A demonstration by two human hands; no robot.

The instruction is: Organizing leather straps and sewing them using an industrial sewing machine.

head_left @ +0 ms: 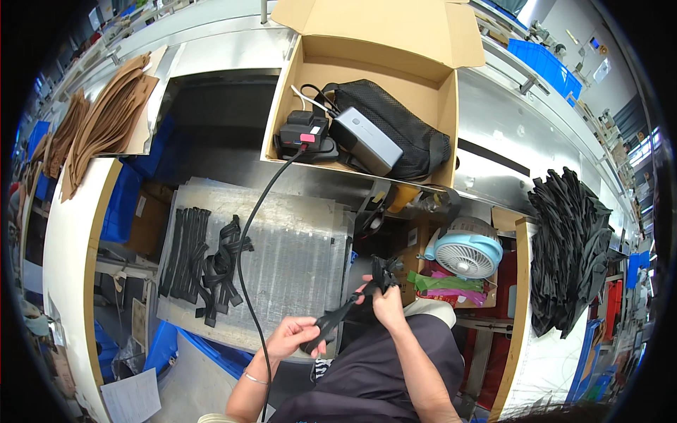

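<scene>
The left hand [293, 333] pinches the lower end of a black strap [338, 317], fingers closed on it, above the person's lap. The right hand [384, 299] grips the strap's bunched upper end, fingers curled shut around it. More black straps [201, 261] lie at the left edge of a ribbed grey mat [296, 247]. A black cable [247, 247] crosses the mat up to an open cardboard box [374, 77].

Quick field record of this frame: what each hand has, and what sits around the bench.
left hand: grips one end of the black strap
right hand: holds the strap's other, bunched end
black strap pieces: lying on the grey mat
black cable: runs across the mat up to the cardboard box
fan: light blue, right of the hands
black fabric pile: on the right table
</scene>
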